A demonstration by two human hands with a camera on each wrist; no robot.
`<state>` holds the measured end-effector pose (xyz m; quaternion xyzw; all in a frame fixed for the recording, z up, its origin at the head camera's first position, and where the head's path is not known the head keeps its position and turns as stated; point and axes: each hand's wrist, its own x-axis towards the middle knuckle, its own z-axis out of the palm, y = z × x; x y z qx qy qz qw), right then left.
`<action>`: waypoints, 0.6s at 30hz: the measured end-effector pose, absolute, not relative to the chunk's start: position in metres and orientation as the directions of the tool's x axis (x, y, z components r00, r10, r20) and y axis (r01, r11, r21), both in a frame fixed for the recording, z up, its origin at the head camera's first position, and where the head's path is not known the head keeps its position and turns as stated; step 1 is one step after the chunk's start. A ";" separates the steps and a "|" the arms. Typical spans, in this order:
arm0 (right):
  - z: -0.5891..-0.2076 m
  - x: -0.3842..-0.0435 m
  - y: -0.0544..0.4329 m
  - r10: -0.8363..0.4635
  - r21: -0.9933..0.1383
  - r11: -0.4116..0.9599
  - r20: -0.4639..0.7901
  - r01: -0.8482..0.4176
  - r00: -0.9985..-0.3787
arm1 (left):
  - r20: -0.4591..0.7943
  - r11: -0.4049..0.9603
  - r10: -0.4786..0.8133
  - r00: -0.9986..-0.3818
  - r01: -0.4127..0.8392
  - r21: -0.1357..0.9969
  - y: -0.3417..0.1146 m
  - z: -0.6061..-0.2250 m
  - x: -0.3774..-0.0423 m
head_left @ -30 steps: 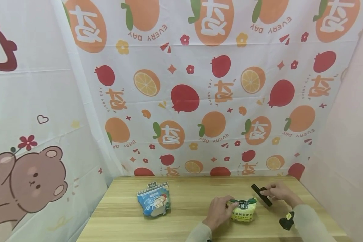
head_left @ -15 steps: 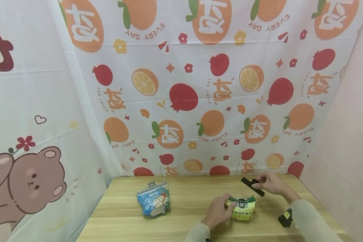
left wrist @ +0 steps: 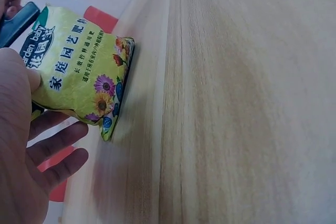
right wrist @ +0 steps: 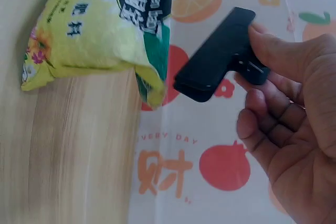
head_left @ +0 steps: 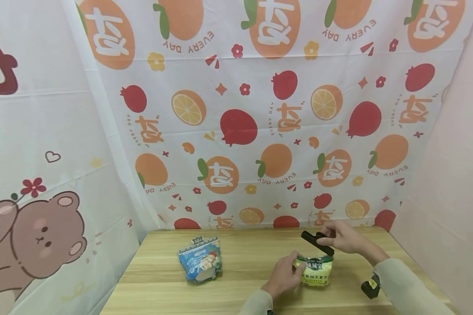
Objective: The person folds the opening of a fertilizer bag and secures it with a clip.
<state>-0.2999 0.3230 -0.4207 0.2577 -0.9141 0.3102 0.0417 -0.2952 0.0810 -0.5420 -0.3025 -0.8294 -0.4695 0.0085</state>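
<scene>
A small yellow-green fertilizer bag (head_left: 317, 274) with a dark green top edge stands upright on the table. My left hand (head_left: 284, 273) pinches it near its upper left corner, thumb on the front, as the left wrist view shows with the bag (left wrist: 79, 66) close up. My right hand (head_left: 342, 238) holds a black bag clip (head_left: 314, 240) by its handle, between thumb and fingers. The clip sits just above and behind the bag's top edge. In the right wrist view the clip's long jaws look closed, apart from the bag (right wrist: 94, 30).
To the left on the wooden table (head_left: 252, 262) lies a blue bag (head_left: 202, 264) with a piano-key-patterned clip (head_left: 198, 245) along its top. A fruit-printed cloth (head_left: 236, 166) hangs behind the table. A black wrist device (head_left: 370, 288) is on my right wrist.
My right hand has carried the black clip leftward and up, from the bag's right side to above its top edge. The left hand keeps its pinch; the bag has barely moved.
</scene>
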 end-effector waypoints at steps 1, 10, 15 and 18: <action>-0.420 -0.299 0.321 -0.449 -0.545 0.671 0.241 -0.503 -0.861 | 0.298 0.376 0.492 -0.818 0.508 0.775 0.081 -0.542 -0.295; -0.414 -0.292 0.307 -0.486 -0.549 0.644 0.244 -0.533 -0.839 | 0.289 0.368 0.489 -0.823 0.495 0.787 0.079 -0.543 -0.296; -0.418 -0.292 0.302 -0.514 -0.545 0.616 0.270 -0.569 -0.814 | 0.283 0.352 0.492 -0.823 0.486 0.800 0.078 -0.542 -0.297; -0.422 -0.293 0.302 -0.536 -0.527 0.604 0.288 -0.598 -0.794 | 0.285 0.339 0.498 -0.819 0.487 0.805 0.078 -0.541 -0.296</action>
